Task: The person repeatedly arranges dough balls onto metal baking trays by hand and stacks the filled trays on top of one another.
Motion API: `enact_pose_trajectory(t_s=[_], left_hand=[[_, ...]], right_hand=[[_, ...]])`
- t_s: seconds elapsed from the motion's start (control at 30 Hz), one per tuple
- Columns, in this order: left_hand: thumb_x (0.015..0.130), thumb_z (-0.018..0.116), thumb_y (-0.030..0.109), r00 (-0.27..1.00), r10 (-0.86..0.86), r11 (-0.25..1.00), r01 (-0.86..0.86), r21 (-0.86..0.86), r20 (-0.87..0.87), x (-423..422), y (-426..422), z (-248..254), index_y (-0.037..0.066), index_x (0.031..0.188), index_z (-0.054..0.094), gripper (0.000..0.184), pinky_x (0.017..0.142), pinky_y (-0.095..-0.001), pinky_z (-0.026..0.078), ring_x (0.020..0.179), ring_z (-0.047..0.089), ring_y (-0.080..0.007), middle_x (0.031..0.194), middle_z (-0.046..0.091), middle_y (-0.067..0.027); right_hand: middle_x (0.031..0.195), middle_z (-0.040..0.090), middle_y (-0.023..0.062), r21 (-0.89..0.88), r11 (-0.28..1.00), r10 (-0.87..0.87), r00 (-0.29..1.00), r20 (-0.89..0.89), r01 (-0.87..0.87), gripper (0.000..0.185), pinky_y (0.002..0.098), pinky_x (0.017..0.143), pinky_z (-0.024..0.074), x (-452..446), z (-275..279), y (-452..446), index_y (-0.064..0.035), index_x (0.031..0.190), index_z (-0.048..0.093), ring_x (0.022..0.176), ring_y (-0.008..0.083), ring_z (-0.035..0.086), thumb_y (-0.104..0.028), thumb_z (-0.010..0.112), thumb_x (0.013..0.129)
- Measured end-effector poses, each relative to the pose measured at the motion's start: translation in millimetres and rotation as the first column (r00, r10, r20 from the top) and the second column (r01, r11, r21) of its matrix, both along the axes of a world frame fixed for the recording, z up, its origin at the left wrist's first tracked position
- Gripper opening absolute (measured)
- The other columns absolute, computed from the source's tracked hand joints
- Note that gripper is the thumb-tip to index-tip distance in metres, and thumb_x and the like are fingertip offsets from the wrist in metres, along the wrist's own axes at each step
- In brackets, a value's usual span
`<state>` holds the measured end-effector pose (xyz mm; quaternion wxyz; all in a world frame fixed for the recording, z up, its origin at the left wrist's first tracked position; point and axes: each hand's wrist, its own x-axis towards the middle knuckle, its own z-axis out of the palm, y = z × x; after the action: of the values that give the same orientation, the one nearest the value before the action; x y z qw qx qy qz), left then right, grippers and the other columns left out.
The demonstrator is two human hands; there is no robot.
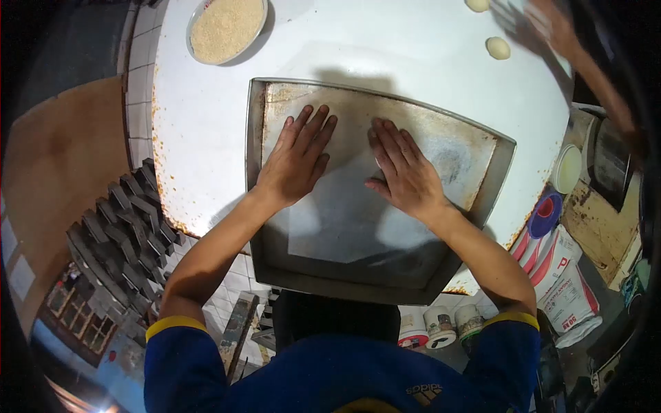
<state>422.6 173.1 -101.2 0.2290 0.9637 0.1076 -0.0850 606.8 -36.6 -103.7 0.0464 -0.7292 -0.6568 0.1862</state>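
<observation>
A large metal baking tray [451, 279] lies in front of me, its near edge reaching past the table's front edge. Inside it is a pale sheet or lining [330, 241] with worn, brownish edges. My left hand [296, 162] rests palm down over the tray's left half, fingers stretched toward the far side. Over the right half, my right hand [406, 168] lies flat too, its fingers pointing up and left. Both hands are open and hold nothing. Whether each palm presses fully on the surface is hard to tell.
On the white table [200, 151], a bowl of light crumbs [227, 29] stands at the far left. Two dough balls, one nearer [498, 48], lie at the far right beside another person's blurred hand [551, 27]. Sacks [564, 289], tubs [441, 323] and stacked dark metal pieces [120, 227] surround the table.
</observation>
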Motion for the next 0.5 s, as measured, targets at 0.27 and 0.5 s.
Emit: enact_pose_trajectory(t_s=[0.27, 0.5], left_hand=[[0.091, 0.067, -0.002, 0.907, 0.307, 0.893, -0.17, -0.416, 0.288, 31.3, 22.7, 46.7, 0.004, 0.152, 0.051, 0.064, 0.121, -0.0512, 0.04, 0.146, 0.048, -0.0434, 0.156, 0.053, -0.0215], [0.09, 0.07, 0.006, 0.735, 0.017, 0.985, 0.103, -0.136, 0.678, 250.0, 38.4, 25.3, 0.002, 0.141, 0.06, 0.053, 0.111, -0.0492, 0.05, 0.132, 0.058, -0.0414, 0.14, 0.06, -0.0237]], right_hand=[[0.137, 0.068, 0.0183, -0.013, 0.815, -0.332, 0.448, -0.83, 0.579, 0.037, 0.041, 0.115, 0.0454, 81.2, 64.4, -2.0, 0.0001, 0.142, 0.061, 0.132, 0.0315, 0.063, -0.008, 0.058, 0.107], [0.13, 0.067, 0.0203, 0.46, 0.584, -0.672, 0.716, -0.189, 0.669, 0.066, 0.0459, 0.107, 0.0504, 235.7, -4.2, 3.8, -0.0082, 0.145, 0.063, 0.126, 0.0361, 0.064, -0.047, 0.078, 0.093]])
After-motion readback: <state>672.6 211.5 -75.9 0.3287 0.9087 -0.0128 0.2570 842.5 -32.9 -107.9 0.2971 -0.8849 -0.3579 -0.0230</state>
